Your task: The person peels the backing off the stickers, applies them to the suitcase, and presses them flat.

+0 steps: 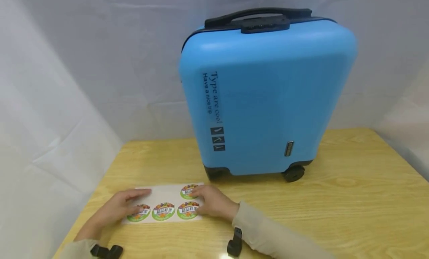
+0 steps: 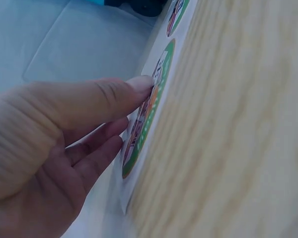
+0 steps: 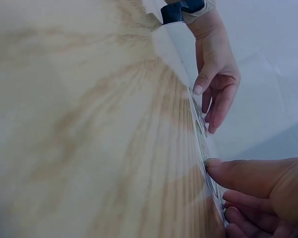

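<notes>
In the head view, the left hand covers part of the lower-left round sticker, and the right hand hides the right edges of the upper sticker and lower-right sticker. Lettering on the nameplate is too small to read. The bottom edge cuts off both sleeves and the counter.

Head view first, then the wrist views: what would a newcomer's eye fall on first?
Most likely the big blue suitcase, standing on the table right of centre in the head view. Next, the white sheet in front of it, toward the left, where four round, colourful stickers show. The left hand touches the sheet's left end, the right hand its right.
</notes>
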Demonstrator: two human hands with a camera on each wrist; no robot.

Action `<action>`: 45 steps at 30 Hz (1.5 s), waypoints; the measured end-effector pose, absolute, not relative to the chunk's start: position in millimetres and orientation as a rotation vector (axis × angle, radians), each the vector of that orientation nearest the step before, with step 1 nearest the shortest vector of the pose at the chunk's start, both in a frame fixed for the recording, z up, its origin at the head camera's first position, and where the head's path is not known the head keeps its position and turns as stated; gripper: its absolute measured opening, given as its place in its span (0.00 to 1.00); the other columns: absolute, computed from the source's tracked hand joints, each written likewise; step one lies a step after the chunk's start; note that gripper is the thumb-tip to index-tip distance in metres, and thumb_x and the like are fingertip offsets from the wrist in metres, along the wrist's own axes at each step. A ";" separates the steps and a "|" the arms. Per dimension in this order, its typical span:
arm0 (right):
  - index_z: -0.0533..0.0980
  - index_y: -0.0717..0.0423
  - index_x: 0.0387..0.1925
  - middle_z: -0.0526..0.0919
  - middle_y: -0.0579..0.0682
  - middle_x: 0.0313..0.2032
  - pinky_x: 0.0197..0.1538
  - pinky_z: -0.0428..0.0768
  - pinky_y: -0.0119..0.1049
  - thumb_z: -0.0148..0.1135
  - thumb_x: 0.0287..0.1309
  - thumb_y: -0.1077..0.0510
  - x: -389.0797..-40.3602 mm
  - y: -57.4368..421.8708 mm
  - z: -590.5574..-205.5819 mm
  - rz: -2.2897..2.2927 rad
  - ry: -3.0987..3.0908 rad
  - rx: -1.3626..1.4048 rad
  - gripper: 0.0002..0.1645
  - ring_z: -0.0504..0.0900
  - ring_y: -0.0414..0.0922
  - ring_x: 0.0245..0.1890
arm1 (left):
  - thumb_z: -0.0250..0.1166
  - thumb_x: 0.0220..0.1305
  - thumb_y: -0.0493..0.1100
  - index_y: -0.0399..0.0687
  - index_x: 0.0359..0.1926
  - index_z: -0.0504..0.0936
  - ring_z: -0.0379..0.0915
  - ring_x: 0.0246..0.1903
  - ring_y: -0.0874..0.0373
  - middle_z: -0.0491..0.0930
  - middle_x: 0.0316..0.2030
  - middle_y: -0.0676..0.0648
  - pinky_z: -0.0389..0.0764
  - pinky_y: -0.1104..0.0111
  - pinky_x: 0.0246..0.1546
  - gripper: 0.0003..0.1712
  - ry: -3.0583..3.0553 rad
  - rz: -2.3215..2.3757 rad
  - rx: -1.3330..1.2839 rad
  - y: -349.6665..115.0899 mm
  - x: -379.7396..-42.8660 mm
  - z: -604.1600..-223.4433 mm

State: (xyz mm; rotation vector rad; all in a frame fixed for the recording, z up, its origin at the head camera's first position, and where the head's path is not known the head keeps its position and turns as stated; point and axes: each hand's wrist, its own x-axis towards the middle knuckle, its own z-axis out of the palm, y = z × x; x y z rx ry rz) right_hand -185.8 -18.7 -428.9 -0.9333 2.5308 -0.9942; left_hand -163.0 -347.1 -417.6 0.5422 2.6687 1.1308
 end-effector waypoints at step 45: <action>0.74 0.62 0.57 0.73 0.58 0.59 0.59 0.68 0.56 0.69 0.51 0.57 -136.6 180.0 -420.3 -1.061 2.480 -0.805 0.30 0.68 0.62 0.61 | 0.71 0.53 0.42 0.41 0.62 0.72 0.66 0.58 0.47 0.73 0.59 0.45 0.69 0.53 0.58 0.35 2.505 1.054 0.765 -166.4 -148.1 -418.9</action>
